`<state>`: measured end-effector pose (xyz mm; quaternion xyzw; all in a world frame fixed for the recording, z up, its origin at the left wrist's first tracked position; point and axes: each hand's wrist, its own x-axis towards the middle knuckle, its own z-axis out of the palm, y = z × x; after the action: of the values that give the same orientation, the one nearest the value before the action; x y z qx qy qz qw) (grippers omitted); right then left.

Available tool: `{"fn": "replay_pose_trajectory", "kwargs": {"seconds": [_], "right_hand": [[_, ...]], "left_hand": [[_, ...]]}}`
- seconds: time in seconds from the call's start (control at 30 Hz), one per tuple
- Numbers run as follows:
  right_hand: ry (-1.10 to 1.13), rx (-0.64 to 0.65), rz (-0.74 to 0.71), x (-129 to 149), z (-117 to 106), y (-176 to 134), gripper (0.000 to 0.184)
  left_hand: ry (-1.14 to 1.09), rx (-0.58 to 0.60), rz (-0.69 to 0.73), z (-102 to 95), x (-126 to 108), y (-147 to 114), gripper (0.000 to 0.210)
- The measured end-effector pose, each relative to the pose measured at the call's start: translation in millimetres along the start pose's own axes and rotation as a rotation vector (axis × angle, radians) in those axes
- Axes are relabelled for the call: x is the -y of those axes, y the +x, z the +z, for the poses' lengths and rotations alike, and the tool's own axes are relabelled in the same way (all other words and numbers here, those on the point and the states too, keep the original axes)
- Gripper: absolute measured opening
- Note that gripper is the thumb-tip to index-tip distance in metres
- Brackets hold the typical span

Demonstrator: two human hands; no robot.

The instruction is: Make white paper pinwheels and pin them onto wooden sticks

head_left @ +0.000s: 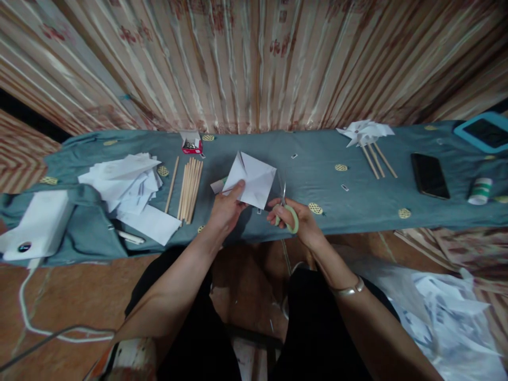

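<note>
A square sheet of white paper (256,177) is held up over the cloth-covered table, with crease lines and a slit near its upper left corner. My left hand (232,203) grips its lower left edge, thumb on top. My right hand (296,214) is wrapped around scissors (291,217) with pale green handles. Their metal blades point upward, just to the right of the paper and apart from it. Behind the left hand, a small pale piece (218,186) lies partly hidden.
Wooden sticks (190,190), white paper sheets (123,182) and a red box of small metal pieces (191,143) are on the left. Paper pinwheels (365,133), a phone (429,175) and a glue stick (480,191) lie right. A plastic bag of paper (448,317) stands below.
</note>
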<state>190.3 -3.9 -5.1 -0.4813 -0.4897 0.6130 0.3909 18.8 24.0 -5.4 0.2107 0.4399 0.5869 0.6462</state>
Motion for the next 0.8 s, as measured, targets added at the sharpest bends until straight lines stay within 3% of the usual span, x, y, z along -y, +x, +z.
{"fn": "replay_pose_trajectory", "kwargs": {"seconds": [0.13, 0.27, 0.8], "right_hand": [[-0.039, 0.244, 0.104, 1, -3, -12, 0.05], [-0.022, 0.354, 0.152, 1, -1, -18, 0.045], [-0.052, 0.333, 0.14, 2, 3, -17, 0.047]], "left_hand": [[-0.021, -0.021, 0.056, -3.1, -8, 3, 0.036], [-0.027, -0.021, 0.06, -1.7, -7, 4, 0.038], [0.069, -0.028, 0.019, 6.1, -1, -2, 0.028]]}}
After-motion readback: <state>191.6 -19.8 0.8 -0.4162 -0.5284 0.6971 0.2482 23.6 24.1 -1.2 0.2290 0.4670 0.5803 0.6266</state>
